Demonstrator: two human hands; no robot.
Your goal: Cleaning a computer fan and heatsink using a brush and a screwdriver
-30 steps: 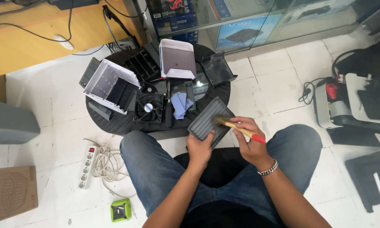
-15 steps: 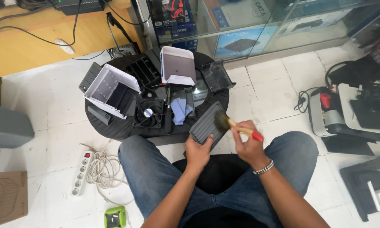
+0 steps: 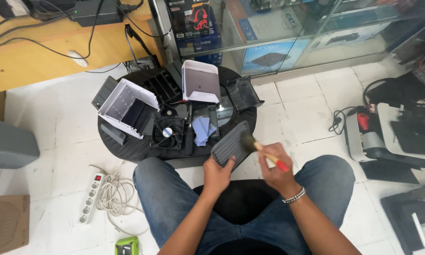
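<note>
Since a second ago my brush [image 3: 262, 152] has swept up-left across the grille [image 3: 231, 144]. Left hand [image 3: 216, 175] fingers pinch its six-o'clock edge; right hand [image 3: 277, 167] fingers wrap the handle, bristles at ten o'clock.

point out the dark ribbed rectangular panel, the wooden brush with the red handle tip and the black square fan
dark ribbed rectangular panel [image 3: 230, 145], head view, ribbed face
wooden brush with red handle tip [image 3: 248, 140], head view, dark bristles
black square fan [image 3: 167, 132], head view, centre hub
</note>
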